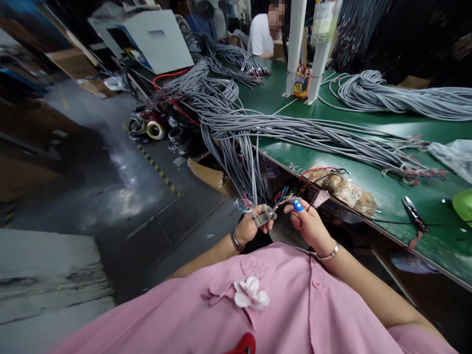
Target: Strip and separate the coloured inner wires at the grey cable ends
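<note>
Low in front of my chest, my left hand (252, 227) is closed around a grey cable (273, 210); grey coverings wrap some of its fingers. Bare coloured wires (282, 196) fan out from the cable's end, toward the other hand. A second tuft of coloured wires (243, 202) sticks out at the left of this hand. My right hand (309, 226) is just to the right, fingers curled together, with blue tape (298, 205) round one finger. Orange wire tips reach its fingertips; whether they are pinched there is too small to tell.
Grey cable bundles (295, 135) lie across the green table (368, 130) and hang over its edge. Cutters (415, 214) and a taped brown block (344, 189) rest near that edge. A cardboard box (210, 172) stands below. Across the table sits a person (260, 37) in white.
</note>
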Available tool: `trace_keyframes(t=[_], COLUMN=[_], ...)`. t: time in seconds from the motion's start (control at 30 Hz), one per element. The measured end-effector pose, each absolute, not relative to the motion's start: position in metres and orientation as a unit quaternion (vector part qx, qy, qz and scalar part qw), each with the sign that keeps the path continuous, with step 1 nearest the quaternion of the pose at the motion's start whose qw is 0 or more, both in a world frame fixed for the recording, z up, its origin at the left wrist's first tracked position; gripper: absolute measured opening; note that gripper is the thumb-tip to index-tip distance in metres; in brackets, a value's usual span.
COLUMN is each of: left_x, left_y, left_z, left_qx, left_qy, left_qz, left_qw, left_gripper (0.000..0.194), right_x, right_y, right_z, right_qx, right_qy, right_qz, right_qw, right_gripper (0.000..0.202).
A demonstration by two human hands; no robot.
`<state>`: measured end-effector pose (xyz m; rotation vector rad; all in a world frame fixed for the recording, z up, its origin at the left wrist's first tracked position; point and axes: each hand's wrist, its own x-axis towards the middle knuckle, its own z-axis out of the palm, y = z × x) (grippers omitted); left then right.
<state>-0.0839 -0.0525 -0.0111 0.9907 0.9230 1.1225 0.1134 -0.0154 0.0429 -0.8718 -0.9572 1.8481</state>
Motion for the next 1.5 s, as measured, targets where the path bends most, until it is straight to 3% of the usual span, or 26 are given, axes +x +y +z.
trace_keyframes(t=[0.23,0.43,0.6,0.73,0.87,0.97,1.17,1.33,1.4,1.5], left_x=[-0.092,-0.107,-0.117,-0.111,-0.1,-0.093,-0.087,-0.091,-0.094,-0.099], left_y=[-0.048,-0.041,-0.042,-0.042,-0.043,-0.042,-0.041,-0.043,-0.042,-0.042], left_z=[-0.008,-0.002,0.009,0.019,0.023,0.023,0.018,0.013,0.01,0.007], left_qx=[0.472,0.451,0.456,0.455,0.436,0.405,0.388,0.403,0.402,0.403], left_qy=[0.386,0.351,0.409,0.458,0.472,0.451,0.415,0.427,0.421,0.402], left_qz=[0.487,0.466,0.367,0.368,0.411,0.458,0.493,0.48,0.485,0.48], left_qw=[0.625,0.675,0.7,0.669,0.647,0.65,0.659,0.652,0.652,0.667], left_gripper=[0.043,0.053,0.05,0.049,0.044,0.042,0.043,0.047,0.049,0.054], right_x=[0.121,0.122,0.116,0.124,0.131,0.13,0.131,0.14,0.144,0.15], right_y=[-0.019,-0.028,-0.023,-0.028,-0.036,-0.036,-0.035,-0.044,-0.047,-0.048], right_z=[0.045,0.048,0.052,0.061,0.063,0.056,0.053,0.06,0.063,0.072], right_qx=[-0.368,-0.378,-0.39,-0.331,-0.249,-0.284,-0.347,-0.169,-0.158,-0.262], right_qy=[-0.377,-0.476,-0.496,-0.719,-0.907,-0.928,-0.901,-0.924,-0.903,-0.837], right_qz=[0.722,0.696,0.636,0.441,0.157,0.071,0.117,0.227,0.26,0.265], right_qw=[0.449,0.383,0.444,0.424,0.3,0.231,0.232,0.259,0.302,0.401], right_gripper=[0.031,0.033,0.027,0.016,0.016,0.014,0.011,0.013,0.019,0.027])
